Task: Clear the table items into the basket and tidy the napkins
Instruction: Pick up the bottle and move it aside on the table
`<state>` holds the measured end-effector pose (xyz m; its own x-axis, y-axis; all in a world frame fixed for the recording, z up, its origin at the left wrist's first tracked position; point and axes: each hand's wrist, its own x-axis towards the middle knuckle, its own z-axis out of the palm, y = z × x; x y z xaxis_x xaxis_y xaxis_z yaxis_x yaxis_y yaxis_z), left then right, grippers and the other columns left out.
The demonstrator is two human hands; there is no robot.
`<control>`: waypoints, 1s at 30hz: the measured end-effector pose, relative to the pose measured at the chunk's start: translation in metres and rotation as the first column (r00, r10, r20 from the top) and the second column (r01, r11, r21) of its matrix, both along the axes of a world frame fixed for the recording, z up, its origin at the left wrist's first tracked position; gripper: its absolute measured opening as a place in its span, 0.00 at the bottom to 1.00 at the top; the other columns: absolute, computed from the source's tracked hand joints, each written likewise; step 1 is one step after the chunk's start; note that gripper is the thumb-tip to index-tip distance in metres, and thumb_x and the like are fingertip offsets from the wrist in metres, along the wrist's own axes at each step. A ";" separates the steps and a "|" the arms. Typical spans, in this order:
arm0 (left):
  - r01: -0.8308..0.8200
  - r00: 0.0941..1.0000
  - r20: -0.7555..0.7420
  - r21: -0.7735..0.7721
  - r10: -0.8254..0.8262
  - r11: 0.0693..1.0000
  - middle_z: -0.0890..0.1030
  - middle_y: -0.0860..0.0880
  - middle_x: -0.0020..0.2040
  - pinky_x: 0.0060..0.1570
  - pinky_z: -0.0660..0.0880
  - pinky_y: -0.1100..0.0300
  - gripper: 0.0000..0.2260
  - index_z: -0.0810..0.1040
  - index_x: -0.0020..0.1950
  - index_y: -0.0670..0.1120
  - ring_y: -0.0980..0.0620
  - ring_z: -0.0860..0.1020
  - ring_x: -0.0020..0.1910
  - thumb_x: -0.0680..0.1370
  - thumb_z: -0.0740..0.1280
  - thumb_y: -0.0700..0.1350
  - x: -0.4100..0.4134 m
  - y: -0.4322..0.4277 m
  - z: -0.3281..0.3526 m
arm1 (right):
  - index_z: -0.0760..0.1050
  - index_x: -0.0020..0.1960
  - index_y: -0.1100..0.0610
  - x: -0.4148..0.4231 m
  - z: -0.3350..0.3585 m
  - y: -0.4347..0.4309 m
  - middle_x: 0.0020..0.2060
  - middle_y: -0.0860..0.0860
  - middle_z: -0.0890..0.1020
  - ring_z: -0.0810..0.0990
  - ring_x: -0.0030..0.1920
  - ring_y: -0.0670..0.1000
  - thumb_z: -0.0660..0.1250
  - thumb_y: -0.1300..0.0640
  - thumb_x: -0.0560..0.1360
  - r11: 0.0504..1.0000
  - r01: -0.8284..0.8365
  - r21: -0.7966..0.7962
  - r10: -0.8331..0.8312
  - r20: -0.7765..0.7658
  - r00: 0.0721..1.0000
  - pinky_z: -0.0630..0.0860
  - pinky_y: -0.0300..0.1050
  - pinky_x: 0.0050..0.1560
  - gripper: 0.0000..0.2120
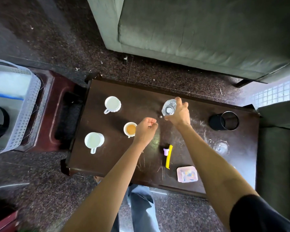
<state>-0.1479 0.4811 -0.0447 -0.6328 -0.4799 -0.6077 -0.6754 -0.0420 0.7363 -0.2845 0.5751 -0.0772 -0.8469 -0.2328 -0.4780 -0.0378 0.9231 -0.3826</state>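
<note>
My right hand (178, 113) grips a clear drinking glass (168, 108) near the far middle of the dark wooden table (141, 96). Beside a small white cup of tea (130, 129), my left hand (146, 129) hovers with fingers curled and nothing in it. Two white mugs (112, 104) (93, 141) stand on the left part of the table. A second clear glass (221, 147) stands at the right. A yellow stick (168, 156) with a small purple cap (166, 151) and a pink coaster (187, 174) lie near the front edge. The grey woven basket (26, 104) sits on a stool at far left.
A black mesh pen holder (224, 121) stands at the table's right end. A green sofa (208, 36) lies beyond the table. A dark red stool (62, 114) under the basket adjoins the table's left side. My legs in jeans (141, 206) stand at the front edge.
</note>
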 end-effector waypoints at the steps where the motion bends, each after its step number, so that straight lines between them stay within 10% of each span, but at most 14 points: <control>1: 0.013 1.000 0.007 -0.011 -0.013 1.000 0.82 0.48 0.51 0.55 0.77 0.55 0.08 0.78 0.56 0.45 0.50 0.81 0.50 0.77 0.65 0.43 -0.002 -0.001 -0.001 | 0.61 0.67 0.52 -0.003 -0.002 -0.002 0.58 0.59 0.68 0.76 0.56 0.64 0.79 0.57 0.62 1.000 0.005 -0.005 -0.005 0.003 1.000 0.78 0.59 0.55 0.40; 16: 0.021 0.998 0.056 0.030 -0.023 0.999 0.80 0.50 0.49 0.53 0.75 0.60 0.10 0.77 0.58 0.44 0.52 0.79 0.50 0.77 0.65 0.43 0.018 -0.014 -0.002 | 0.61 0.68 0.53 -0.011 -0.009 -0.017 0.59 0.60 0.68 0.75 0.58 0.65 0.79 0.59 0.64 0.999 0.034 0.035 -0.035 0.022 0.999 0.77 0.59 0.55 0.39; 21: 0.007 0.999 0.033 -0.006 -0.007 1.000 0.79 0.50 0.50 0.41 0.69 0.77 0.10 0.77 0.58 0.42 0.57 0.77 0.47 0.78 0.64 0.41 0.029 -0.027 0.011 | 0.49 0.77 0.55 0.002 -0.001 -0.026 0.68 0.62 0.61 0.64 0.66 0.63 0.79 0.52 0.66 0.994 0.001 0.113 0.006 -0.068 0.998 0.69 0.59 0.63 0.51; 30: -0.163 0.987 0.001 -0.029 0.163 0.986 0.82 0.51 0.52 0.55 0.76 0.60 0.09 0.78 0.56 0.47 0.55 0.79 0.51 0.77 0.66 0.43 0.081 -0.099 0.030 | 0.67 0.68 0.62 0.083 0.040 -0.115 0.66 0.62 0.65 0.65 0.64 0.63 0.68 0.60 0.72 0.908 -0.400 -0.123 0.358 -0.265 0.895 0.67 0.57 0.66 0.26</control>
<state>-0.0674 0.3817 -0.0150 -0.5430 -0.5937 -0.5939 -0.6636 -0.1301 0.7367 -0.2017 0.4599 -0.0371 -0.7594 -0.6179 -0.2037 -0.4783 0.7425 -0.4690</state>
